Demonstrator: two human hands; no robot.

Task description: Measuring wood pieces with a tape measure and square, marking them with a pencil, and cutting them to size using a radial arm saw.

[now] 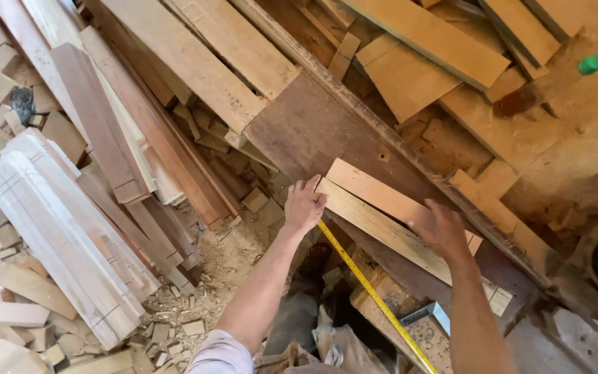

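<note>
A: Left hand (304, 205)?
B: Fingers curled over the near end of the pale plank (382, 228), pinning the yellow tape measure (375, 298) at that end. Closed on the plank's corner, thumb side toward the tape.

A: Right hand (443, 230)?
B: Laid flat, fingers spread, pressing down on the same plank further along. Holding nothing, only bearing on it.

A: Where's the plank sitting?
B: On a wide dark board (327, 131), side by side with a reddish plank (382, 192), the two touching along their long edges. Tape runs from the left hand down toward the bottom edge of the view.

A: Around it?
B: White moulded strips (57, 228) stacked well to the left, sawdust and offcuts (174, 325) on the floor, a green cap (591, 64) far upper right, loose boards (195, 62) leaning above
</note>
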